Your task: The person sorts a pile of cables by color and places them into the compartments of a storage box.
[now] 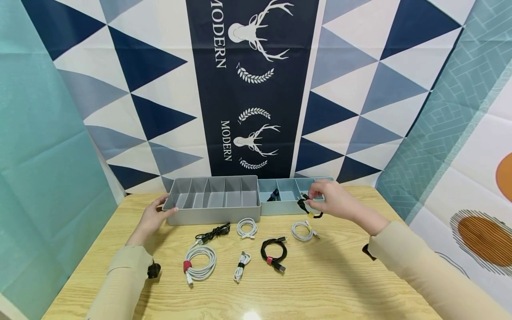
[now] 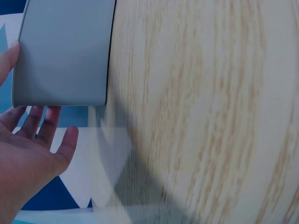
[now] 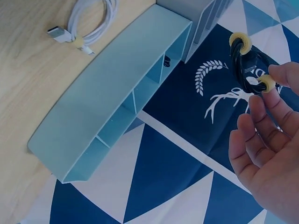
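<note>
My left hand (image 1: 152, 218) holds the left end of a grey divided organizer box (image 1: 216, 216). Its thumb lies over the rim near the front corner, and the other fingers are against the end wall, their tips partly hidden in the left wrist view. My right hand (image 1: 330, 200) pinches a coiled black cable (image 3: 243, 65) between thumb and index finger. Two yellow ties wrap the coil. In the head view, this cable hangs in front of the light blue divided box (image 1: 286, 208), over its right half. Another black cable (image 1: 274, 194) sits in that box's leftmost compartment.
Along the table's middle lie a black cable (image 1: 214, 233), a small white coil (image 1: 247, 228), a large white coil (image 1: 212, 266), a short white cable (image 1: 241, 266), a black coil (image 1: 286, 254) and a white coil (image 1: 294, 233). A patterned cloth (image 1: 164, 89) hangs behind the boxes.
</note>
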Available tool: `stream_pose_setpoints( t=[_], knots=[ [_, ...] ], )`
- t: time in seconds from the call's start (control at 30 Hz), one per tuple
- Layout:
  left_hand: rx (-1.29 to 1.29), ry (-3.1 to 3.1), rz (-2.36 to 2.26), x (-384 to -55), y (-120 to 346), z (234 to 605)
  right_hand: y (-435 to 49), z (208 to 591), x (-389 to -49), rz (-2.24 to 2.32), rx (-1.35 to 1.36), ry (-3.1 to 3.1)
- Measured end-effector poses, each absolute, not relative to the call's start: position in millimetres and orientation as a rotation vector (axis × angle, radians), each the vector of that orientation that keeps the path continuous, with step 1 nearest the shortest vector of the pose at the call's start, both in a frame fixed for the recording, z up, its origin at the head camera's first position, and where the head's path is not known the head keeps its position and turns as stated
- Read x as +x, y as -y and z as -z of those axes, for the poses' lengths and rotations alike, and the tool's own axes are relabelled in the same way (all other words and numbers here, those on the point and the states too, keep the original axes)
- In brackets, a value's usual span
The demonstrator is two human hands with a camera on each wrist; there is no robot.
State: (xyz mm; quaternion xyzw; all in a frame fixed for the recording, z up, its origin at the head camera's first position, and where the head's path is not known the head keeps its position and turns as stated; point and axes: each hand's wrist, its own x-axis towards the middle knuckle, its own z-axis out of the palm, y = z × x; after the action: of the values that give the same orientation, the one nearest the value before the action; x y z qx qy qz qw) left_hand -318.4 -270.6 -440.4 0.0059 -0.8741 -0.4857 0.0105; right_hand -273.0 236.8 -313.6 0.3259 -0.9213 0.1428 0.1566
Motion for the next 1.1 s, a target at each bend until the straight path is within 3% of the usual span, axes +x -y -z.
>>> stream_pose_setpoints(
  t=[1.1],
  knots=[
    [0.024,2.726,1.522,-319,270,442,-229,304,-304,-0.417,0.817,2.626]
  ],
)
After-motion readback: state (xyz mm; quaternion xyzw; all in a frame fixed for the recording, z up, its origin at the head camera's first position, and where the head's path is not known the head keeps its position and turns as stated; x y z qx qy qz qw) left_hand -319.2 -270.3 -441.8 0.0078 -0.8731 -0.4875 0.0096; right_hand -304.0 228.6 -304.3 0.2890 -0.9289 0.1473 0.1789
